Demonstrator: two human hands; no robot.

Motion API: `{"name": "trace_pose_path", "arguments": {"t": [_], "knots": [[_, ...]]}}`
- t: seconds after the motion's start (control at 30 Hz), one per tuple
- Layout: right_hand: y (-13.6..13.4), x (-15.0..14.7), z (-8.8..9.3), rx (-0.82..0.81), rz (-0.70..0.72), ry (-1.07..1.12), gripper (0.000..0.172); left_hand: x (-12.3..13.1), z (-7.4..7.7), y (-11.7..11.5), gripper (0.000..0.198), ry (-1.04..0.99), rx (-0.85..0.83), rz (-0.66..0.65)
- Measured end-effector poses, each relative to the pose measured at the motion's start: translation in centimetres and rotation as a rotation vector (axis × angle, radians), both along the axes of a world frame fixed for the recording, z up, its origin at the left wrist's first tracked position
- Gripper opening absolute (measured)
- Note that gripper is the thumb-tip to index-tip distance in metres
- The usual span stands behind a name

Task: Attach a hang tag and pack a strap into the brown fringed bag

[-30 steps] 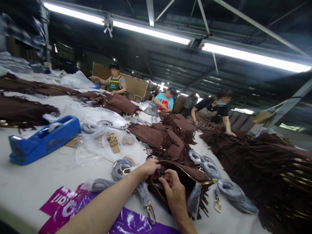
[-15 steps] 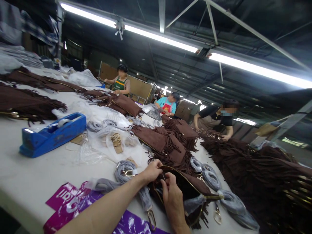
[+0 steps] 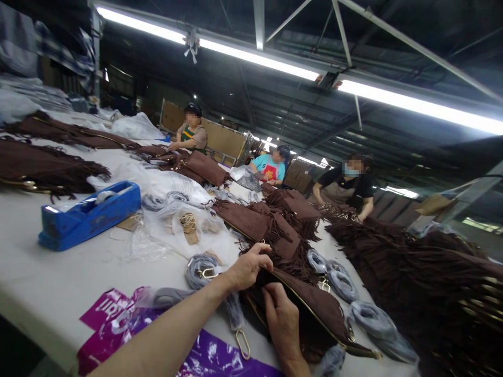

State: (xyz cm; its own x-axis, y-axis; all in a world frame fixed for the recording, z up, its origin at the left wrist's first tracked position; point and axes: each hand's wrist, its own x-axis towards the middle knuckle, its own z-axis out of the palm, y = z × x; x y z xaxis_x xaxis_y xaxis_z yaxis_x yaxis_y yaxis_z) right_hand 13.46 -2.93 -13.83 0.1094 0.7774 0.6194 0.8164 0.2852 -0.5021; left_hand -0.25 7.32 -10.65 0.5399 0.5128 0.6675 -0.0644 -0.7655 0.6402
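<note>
A dark brown fringed bag point(image 3: 326, 311) with a gold zip lies unzipped on the table before me, its dark inside showing. At the far end of its mouth, my left hand point(image 3: 247, 268) has its fingers bent over the rim, closed on the edge; the thumb is hidden. Lower down, my right hand point(image 3: 282, 317) is closed with thumb and forefinger pinched at the opening, on the bag as far as I can see. Beside my left wrist lies a wrapped grey strap coil point(image 3: 199, 269) with a gold clip. A plastic-wrapped bundle point(image 3: 332, 361) pokes out near the bag's lower end.
A blue tape dispenser point(image 3: 90, 214) stands on the left. Purple printed plastic point(image 3: 204, 356) lies under my left forearm. More brown bags point(image 3: 259, 220) lie ahead, and a big fringed pile point(image 3: 408, 283) fills the right. Several wrapped strap coils point(image 3: 373, 319) flank the bag. Co-workers stand across the table.
My left hand has risen slightly, its fingers less tightly bunched. The bag's zipped edge has swung down and right, and the wrapped bundle at its end sits lower.
</note>
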Motion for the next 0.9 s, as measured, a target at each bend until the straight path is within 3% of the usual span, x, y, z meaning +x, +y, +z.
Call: {"name": "trace_pose_path", "arguments": {"t": [0.1,0.2,0.3,0.4,0.53,0.67,0.8,0.9], "knots": [[0.0,0.1,0.0,0.003,-0.002,0.023,0.026,0.4,-0.7,0.3,0.030,-0.011,-0.073,-0.060],[0.0,0.2,0.1,0.015,0.003,0.042,0.027,0.5,-1.2,0.7,0.030,0.059,-0.115,-0.093],[-0.2,0.3,0.2,0.022,0.000,0.052,0.028,0.3,-1.4,0.8,0.032,0.124,-0.052,-0.121],[-0.2,0.4,0.1,0.017,-0.010,0.061,0.028,0.1,-1.4,0.9,0.021,0.136,0.023,-0.162],[0.0,0.4,0.0,-0.007,-0.011,0.098,0.027,0.1,-1.2,0.6,0.013,0.151,0.033,-0.131],[0.2,0.3,0.4,0.049,-0.018,0.109,0.024,0.1,-0.2,0.1,0.008,0.076,-0.076,-0.162],[-0.1,0.4,1.0,0.100,0.061,0.121,0.023,-0.2,1.3,-0.4,0.005,0.069,-0.216,-0.247],[-0.1,0.7,1.1,0.041,0.111,0.174,0.023,-1.5,2.8,-1.3,0.004,0.104,-0.165,-0.070]]}}
